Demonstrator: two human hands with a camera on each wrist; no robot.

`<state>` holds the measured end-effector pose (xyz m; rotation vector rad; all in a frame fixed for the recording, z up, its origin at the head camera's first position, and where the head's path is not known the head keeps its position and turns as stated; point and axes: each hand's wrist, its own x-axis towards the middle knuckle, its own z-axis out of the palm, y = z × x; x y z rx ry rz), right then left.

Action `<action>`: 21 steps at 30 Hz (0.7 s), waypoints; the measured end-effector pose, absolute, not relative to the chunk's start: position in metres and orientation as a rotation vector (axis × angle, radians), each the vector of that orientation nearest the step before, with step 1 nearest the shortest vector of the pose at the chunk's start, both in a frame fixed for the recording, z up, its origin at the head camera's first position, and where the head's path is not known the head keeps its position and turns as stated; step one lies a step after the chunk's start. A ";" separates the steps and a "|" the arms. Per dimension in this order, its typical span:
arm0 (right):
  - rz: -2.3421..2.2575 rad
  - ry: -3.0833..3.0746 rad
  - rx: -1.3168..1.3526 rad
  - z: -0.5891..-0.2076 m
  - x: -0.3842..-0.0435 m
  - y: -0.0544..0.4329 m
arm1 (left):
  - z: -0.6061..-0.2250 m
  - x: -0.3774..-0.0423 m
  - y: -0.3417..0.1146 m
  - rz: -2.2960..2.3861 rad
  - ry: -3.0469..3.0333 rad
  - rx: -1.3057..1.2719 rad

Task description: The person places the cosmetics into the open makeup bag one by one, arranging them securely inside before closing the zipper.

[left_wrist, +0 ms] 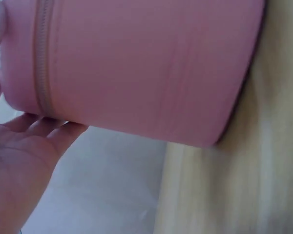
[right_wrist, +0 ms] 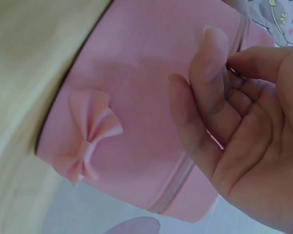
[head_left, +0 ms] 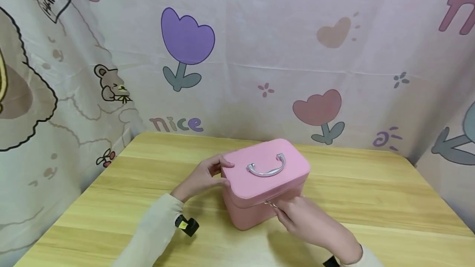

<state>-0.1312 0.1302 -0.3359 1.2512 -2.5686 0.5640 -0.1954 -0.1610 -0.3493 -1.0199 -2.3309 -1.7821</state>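
Note:
A pink vanity case (head_left: 241, 182) with a silver handle (head_left: 268, 173) on its lid stands on the table at an angle. My left hand (head_left: 202, 178) grips the lid's left end, thumb toward the front and fingers toward the back. The left wrist view shows the zipper (left_wrist: 42, 53) closed along that end. At the front, my right hand (head_left: 308, 219) pinches the metal zipper pull (head_left: 272, 204); in the right wrist view the pinching fingers mostly hide it. A pink bow (right_wrist: 90, 136) sits low on the case's side.
The wooden table (head_left: 148, 168) extends around the case on all sides. Behind and to the left hangs a printed cloth (head_left: 237, 32) with flowers and cartoon bears. A black wrist camera (head_left: 187, 225) is strapped at the left sleeve.

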 end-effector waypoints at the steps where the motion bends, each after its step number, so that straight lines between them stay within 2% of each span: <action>1: 0.550 -2.576 1.254 -0.335 -0.131 0.132 | -0.351 -0.195 -0.160 -1.774 -2.332 -1.014; 8: 0.494 -2.548 1.202 -0.335 -0.127 0.141 | -0.351 -0.192 -0.149 -1.617 -2.390 -0.984; 21: 0.430 -2.304 1.158 -0.350 -0.119 0.117 | -0.358 -0.194 -0.137 -1.466 -2.226 -1.034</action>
